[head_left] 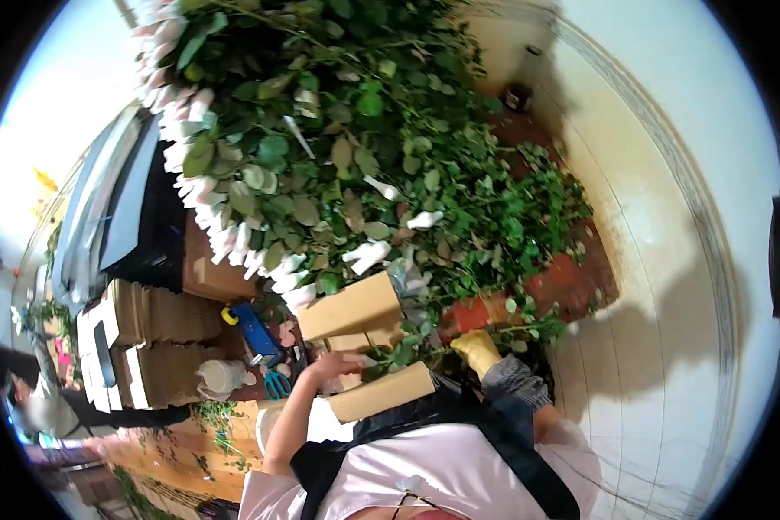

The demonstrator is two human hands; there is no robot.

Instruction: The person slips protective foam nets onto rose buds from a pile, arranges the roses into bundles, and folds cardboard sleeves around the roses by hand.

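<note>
My left hand, bare, reaches over an open cardboard box with its fingers stretched out. Its fingertips are beside leafy rose stems lying across the box; the pale flower heads there are partly hidden. On my right hand is a yellow glove with a grey sleeve above it. That hand is closed near the stem end of the roses, to the right of the box. A large heap of roses lies just beyond, its blooms in white sleeves mostly facing left.
Left of the box are a blue tape dispenser, teal-handled scissors and a white container. Stacks of flat cardboard stand farther left. A tiled wall closes off the right. Another person is at the far left.
</note>
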